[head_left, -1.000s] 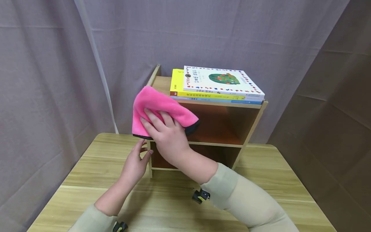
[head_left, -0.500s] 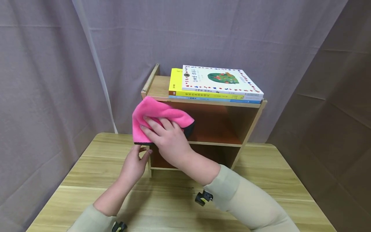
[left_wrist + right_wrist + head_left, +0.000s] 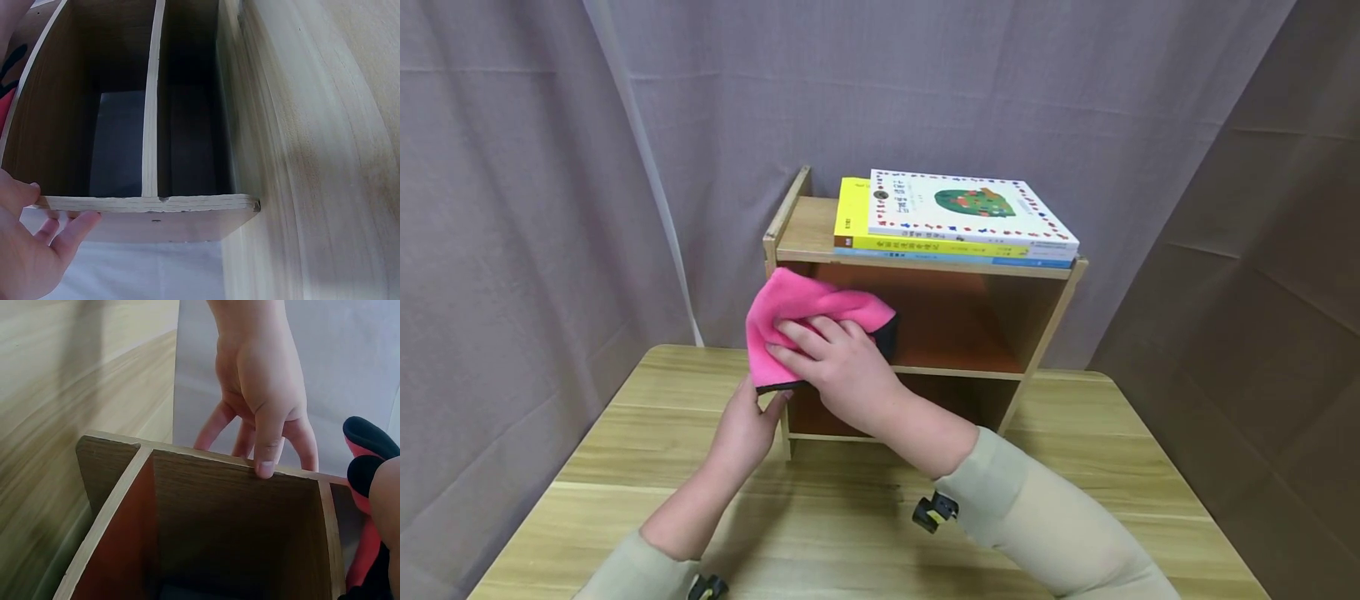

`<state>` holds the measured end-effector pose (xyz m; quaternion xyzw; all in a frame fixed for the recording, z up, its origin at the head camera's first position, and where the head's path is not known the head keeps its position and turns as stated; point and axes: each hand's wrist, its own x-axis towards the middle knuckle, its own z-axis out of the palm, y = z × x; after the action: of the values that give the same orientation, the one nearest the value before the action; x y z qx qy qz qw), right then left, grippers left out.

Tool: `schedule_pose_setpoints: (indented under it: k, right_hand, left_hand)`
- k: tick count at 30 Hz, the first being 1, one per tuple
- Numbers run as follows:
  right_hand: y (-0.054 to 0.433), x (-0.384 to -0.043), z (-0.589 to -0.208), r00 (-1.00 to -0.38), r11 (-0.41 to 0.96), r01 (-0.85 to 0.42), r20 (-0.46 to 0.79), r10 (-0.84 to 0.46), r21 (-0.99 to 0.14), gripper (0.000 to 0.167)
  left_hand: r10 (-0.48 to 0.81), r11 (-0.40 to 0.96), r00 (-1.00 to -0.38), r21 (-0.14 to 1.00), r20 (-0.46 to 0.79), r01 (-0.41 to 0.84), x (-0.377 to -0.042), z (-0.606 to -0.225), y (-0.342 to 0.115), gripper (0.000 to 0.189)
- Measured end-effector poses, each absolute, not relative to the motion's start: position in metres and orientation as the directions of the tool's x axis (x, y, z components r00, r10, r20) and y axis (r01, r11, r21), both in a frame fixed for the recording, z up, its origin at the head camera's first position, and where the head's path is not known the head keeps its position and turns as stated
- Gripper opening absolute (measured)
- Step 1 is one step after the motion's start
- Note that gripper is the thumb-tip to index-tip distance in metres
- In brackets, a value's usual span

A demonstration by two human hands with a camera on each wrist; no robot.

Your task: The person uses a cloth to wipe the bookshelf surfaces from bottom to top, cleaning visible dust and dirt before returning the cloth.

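A small wooden bookshelf [image 3: 808,227] stands upright, its open compartments facing me. My right hand [image 3: 857,371] holds a plush pink cloth [image 3: 767,329] with dark edging at the front of the left side panel, below the top shelf. Its thumb is hidden. Lower down, my left hand [image 3: 745,429] grips that panel, its fingers partly covered by the cloth in the head view. From the right wrist view, the left hand's thumb [image 3: 265,467] lies on the inner side and the other fingers reach over the outer side. The left wrist view shows the left hand [image 3: 28,256] at the panel's edge.
On the shelf top lie a white picture book [image 3: 977,204], a yellow book [image 3: 852,215] and a blue book [image 3: 925,256], stacked. The bookshelf rests on a wood-grain table [image 3: 647,450]. Grey curtains [image 3: 737,100] hang close behind and at the sides.
My right hand has moved the pink cloth down along the front of the left panel, uncovering the shelf's top left corner. The left hand keeps its grip.
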<state>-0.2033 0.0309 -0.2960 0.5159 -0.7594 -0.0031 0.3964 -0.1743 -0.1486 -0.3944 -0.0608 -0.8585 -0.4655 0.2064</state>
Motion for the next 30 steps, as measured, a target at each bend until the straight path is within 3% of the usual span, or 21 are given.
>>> schedule_pose_setpoints:
  k: [11,22,30]
  right_hand:
    - [0.037,-0.21,-0.303,-0.192,0.413,-0.82,0.488,-0.851,0.397,0.049]
    - [0.046,-0.213,-0.306,-0.239,0.435,-0.83,0.484,-0.842,0.348,0.055]
    - [0.051,-0.214,-0.304,-0.317,0.465,-0.817,0.409,-0.856,0.341,0.065]
  left_hand:
    - [-0.095,0.545,-0.93,0.8,0.356,0.251,-0.172,-0.394,-0.151,0.048]
    - [-0.101,0.52,-0.943,0.825,0.316,0.221,-0.173,-0.393,-0.15,0.051]
    - [-0.108,0.513,-0.945,0.831,0.309,0.213,-0.173,-0.392,-0.15,0.064]
